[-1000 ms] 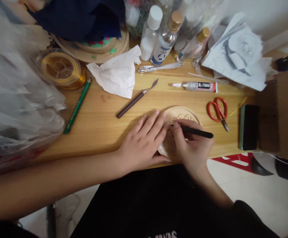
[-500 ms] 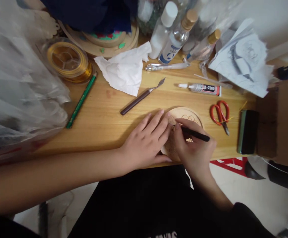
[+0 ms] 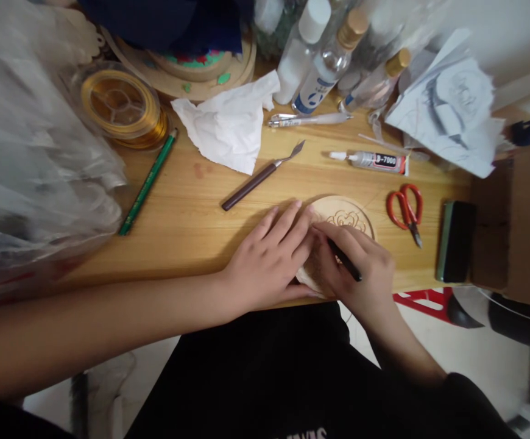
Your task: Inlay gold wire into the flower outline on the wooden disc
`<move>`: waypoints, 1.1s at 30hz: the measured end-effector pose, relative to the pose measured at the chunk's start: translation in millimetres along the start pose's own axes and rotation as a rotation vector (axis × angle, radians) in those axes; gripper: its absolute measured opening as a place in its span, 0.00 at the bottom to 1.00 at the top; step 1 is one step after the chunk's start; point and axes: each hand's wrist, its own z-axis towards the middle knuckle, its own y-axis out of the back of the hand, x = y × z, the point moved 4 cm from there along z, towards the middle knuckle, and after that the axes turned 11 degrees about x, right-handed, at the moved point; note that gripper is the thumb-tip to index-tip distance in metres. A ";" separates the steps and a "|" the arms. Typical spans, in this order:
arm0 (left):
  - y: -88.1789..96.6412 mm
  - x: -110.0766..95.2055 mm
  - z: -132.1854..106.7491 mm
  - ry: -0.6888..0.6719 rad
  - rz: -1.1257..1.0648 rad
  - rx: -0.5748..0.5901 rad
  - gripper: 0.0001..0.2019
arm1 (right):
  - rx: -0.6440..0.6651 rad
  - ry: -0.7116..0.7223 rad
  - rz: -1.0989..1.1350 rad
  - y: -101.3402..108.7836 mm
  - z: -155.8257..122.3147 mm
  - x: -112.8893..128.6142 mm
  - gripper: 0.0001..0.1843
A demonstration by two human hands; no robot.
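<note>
A round wooden disc (image 3: 348,214) with a curly line pattern lies near the front edge of the wooden table (image 3: 187,219). My left hand (image 3: 269,259) lies flat on the disc's left side, fingers stretched out and together, holding it down. My right hand (image 3: 359,271) is closed in a writing grip on a thin black pen (image 3: 345,260), whose tip sits on the disc just beside my left fingertips. The lower half of the disc is hidden under both hands.
On the table lie a brown-handled palette knife (image 3: 258,178), green pencil (image 3: 148,182), crumpled tissue (image 3: 228,125), gold wire spool (image 3: 121,107), glue tube (image 3: 374,161), red scissors (image 3: 406,208), a dark phone (image 3: 455,241), bottles (image 3: 329,61), papers (image 3: 448,103). Clear plastic bags (image 3: 31,152) fill the left.
My right hand has turned so the pen's back end swung from pointing right to pointing down towards me. The left hand stays on the disc. The camera shifted slightly.
</note>
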 end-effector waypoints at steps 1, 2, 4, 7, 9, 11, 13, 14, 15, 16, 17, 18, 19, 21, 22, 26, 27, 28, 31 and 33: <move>-0.3 0.1 0.0 -0.001 -0.003 0.000 0.40 | 0.029 0.035 -0.020 1.3 0.9 -0.6 0.14; -0.6 0.2 0.0 -0.002 -0.003 0.002 0.41 | 0.062 0.069 -0.040 2.5 1.9 -1.7 0.15; -0.8 0.4 0.0 -0.005 -0.001 0.004 0.42 | 0.118 0.144 -0.065 4.5 3.4 -4.5 0.15; -0.2 0.9 0.1 -0.008 0.009 0.005 0.42 | 0.136 0.217 -0.026 6.0 2.9 -11.5 0.15; 0.5 1.0 0.4 -0.012 0.016 0.011 0.42 | 0.077 0.180 0.044 6.2 0.2 -18.6 0.14; 1.2 1.0 0.6 -0.016 0.022 0.024 0.43 | -0.019 0.067 0.122 5.9 -4.5 -26.7 0.13; 1.8 1.1 0.7 -0.019 0.024 0.037 0.43 | -0.110 -0.064 0.193 5.1 -10.6 -33.1 0.12; 2.2 1.1 0.8 -0.020 0.024 0.042 0.43 | -0.151 -0.118 0.229 4.8 -13.6 -34.9 0.12; 2.6 1.1 0.8 -0.021 0.024 0.048 0.43 | -0.185 -0.163 0.265 4.5 -16.3 -35.9 0.11; 3.0 1.1 0.9 -0.022 0.023 0.053 0.43 | -0.210 -0.203 0.302 3.9 -18.5 -36.3 0.09; 3.4 1.1 1.0 -0.023 0.021 0.057 0.43 | -0.227 -0.238 0.339 3.2 -20.4 -36.1 0.08; 3.9 1.1 1.0 -0.024 0.019 0.060 0.43 | -0.238 -0.267 0.375 2.3 -21.7 -35.6 0.06; 4.4 1.0 1.1 -0.026 0.017 0.059 0.43 | -0.241 -0.290 0.406 1.1 -22.7 -34.7 0.04; 5.2 0.9 1.3 -0.028 0.017 0.062 0.43 | -0.226 -0.317 0.453 -1.9 -23.8 -32.5 0.03; 5.5 1.0 1.4 -0.027 0.016 0.064 0.43 | -0.216 -0.319 0.467 -3.3 -24.1 -31.3 0.03; 6.3 1.3 1.9 -0.036 0.014 0.066 0.42 | -0.192 -0.300 0.479 -6.4 -25.4 -28.8 0.04; 6.5 1.3 2.1 -0.040 0.019 0.063 0.42 | -0.196 -0.302 0.480 -6.6 -25.9 -29.0 0.05; 6.7 1.4 2.3 -0.044 0.025 0.062 0.42 | -0.200 -0.307 0.485 -6.7 -26.4 -29.6 0.07; 7.3 1.4 3.0 -0.053 0.043 0.059 0.42 | -0.208 -0.325 0.512 -7.1 -26.8 -31.1 0.08; 7.5 1.3 3.5 -0.057 0.049 0.059 0.42 | -0.210 -0.322 0.512 -7.2 -25.9 -31.1 0.07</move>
